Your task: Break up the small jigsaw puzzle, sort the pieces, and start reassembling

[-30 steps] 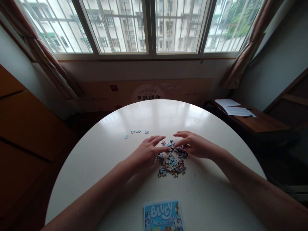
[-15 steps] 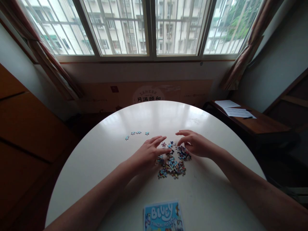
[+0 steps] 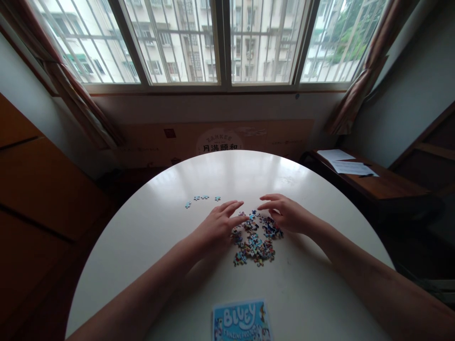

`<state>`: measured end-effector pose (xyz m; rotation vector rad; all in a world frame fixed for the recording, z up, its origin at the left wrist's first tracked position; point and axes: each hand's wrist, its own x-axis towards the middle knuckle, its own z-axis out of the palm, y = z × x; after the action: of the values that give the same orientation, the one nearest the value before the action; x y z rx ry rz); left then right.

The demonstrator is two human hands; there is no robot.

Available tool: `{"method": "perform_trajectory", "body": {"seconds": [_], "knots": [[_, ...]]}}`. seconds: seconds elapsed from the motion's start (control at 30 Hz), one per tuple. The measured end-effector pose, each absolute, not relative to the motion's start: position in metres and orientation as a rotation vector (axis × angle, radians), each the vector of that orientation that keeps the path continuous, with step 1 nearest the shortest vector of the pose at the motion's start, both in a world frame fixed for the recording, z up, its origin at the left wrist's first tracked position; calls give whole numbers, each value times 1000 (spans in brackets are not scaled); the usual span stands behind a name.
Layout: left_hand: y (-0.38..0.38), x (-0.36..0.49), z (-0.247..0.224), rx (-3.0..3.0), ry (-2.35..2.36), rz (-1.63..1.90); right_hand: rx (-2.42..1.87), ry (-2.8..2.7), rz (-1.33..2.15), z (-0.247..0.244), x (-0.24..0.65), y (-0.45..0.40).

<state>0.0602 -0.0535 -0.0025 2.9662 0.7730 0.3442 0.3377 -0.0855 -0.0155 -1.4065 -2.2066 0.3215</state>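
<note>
Blue cover [image 3: 241,318], cut off by bottom of view: big white "BLUEY", under it "FANZINE PROJEC", last letters hard to read. Cardboard panel [image 3: 142,137] under the window [image 3: 223,47], past the table's far edge: "月满颐和" in dark characters, arched lettering above it too blurry to be sure, smaller print at the sides unreadable.

Puzzle pieces [image 3: 255,244] in a loose pile, mid-table, a bit right of centre on the white round table [image 3: 142,265], between the hands and spreading toward the near side. Multicoloured, lots of light blue; darker ones on the right side of the pile.

Left hand [image 3: 216,227] at the pile's left side, palm down, fingers spread, one fingertip reaching over the upper pieces by a light-blue one. Touching or just above, cannot tell. No piece seen in its grip.

Right hand [image 3: 289,214] at the upper right of the pile, fingers loosely apart and slightly bent, pieces just below its fingertips. Nothing visible held; contact unclear.

Four loose pieces [image 3: 205,197], light blue, in a rough row toward the far left edge, well apart from pile.

Right side: brown side table [image 3: 394,182] with papers [image 3: 351,166] and dark pens [image 3: 366,175].
</note>
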Motion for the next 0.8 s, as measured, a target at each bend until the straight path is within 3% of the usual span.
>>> {"method": "perform_trajectory", "body": {"seconds": [0.8], "knots": [[-44, 46, 9, 2939, 859, 648, -1425, -2273, 356, -9, 338, -89]]}}
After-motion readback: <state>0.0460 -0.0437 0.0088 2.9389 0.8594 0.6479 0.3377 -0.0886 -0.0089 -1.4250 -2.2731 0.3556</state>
